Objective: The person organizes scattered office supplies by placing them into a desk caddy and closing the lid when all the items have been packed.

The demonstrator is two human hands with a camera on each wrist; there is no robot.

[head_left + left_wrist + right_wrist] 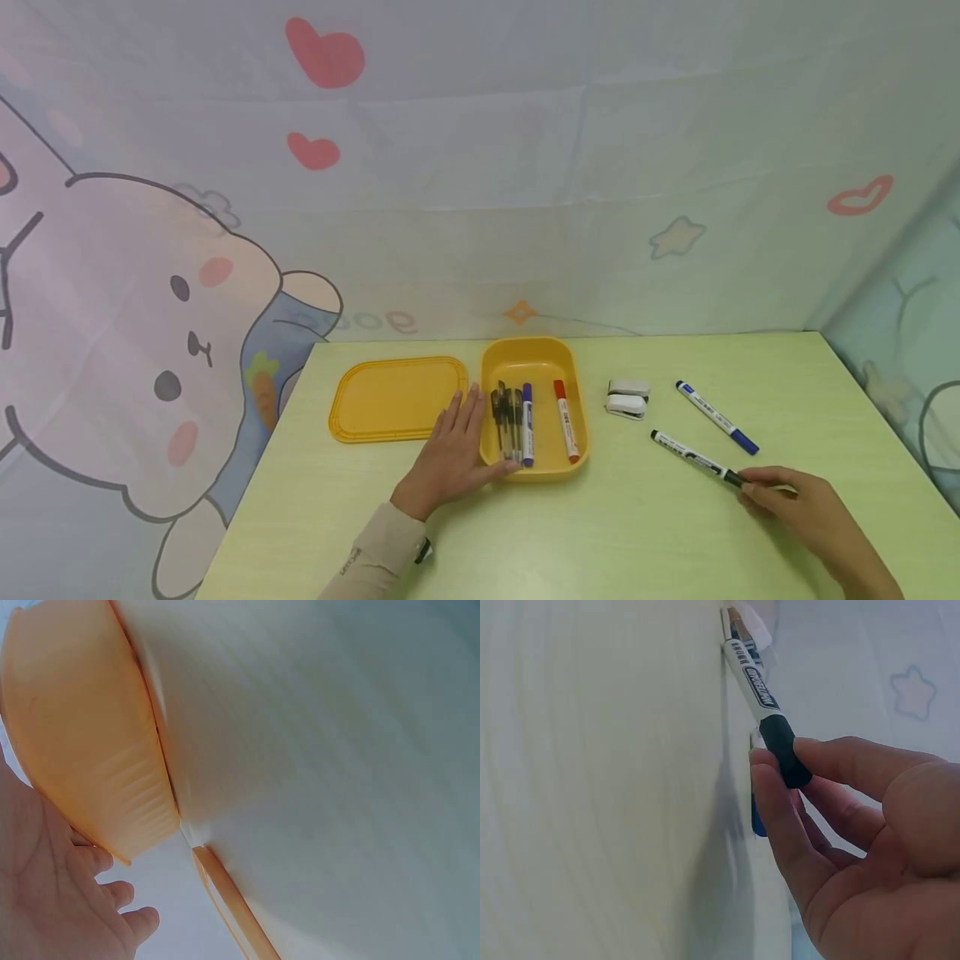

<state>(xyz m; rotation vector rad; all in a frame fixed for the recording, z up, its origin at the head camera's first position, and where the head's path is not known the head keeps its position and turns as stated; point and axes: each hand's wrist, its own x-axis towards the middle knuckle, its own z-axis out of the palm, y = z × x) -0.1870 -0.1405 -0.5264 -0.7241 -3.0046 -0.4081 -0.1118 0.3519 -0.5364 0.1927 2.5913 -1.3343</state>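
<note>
My right hand pinches a black whiteboard marker by its dark cap end, between thumb and fingers, as the right wrist view shows. The marker's far end points back and left. My left hand rests against the left wall of the yellow box, fingers straight, thumb along its front rim. Inside the box lie several black-capped pens, a blue marker and a red marker. A second blue marker lies on the table just behind the held one.
A yellow lid lies flat to the left of the box. Right of the box sit two small staplers, side by side. A printed cloth hangs along the table's back edge. Something small and dark shows beside the left sleeve.
</note>
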